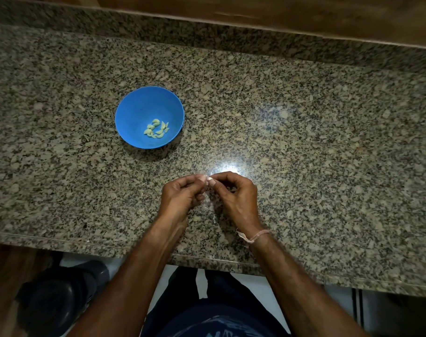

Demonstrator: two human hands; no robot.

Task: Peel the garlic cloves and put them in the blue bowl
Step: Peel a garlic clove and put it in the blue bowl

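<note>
Two hands meet near desk's front edge: left hand (182, 194) and right hand (234, 195) pinch one garlic clove (209, 179). Blue bowl (134, 110) with peeled cloves (156, 129) sits apart, toward desk's left end; granite desk (304, 142) bare between.

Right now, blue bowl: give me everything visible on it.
The round blue bowl, plastic-looking with a smooth matte inside, sits upright on the speckled granite counter, to the left of and beyond both hands, which do not touch it. A small cluster of pale peeled garlic cloves lies at its bottom. Nothing else touches it.
</note>
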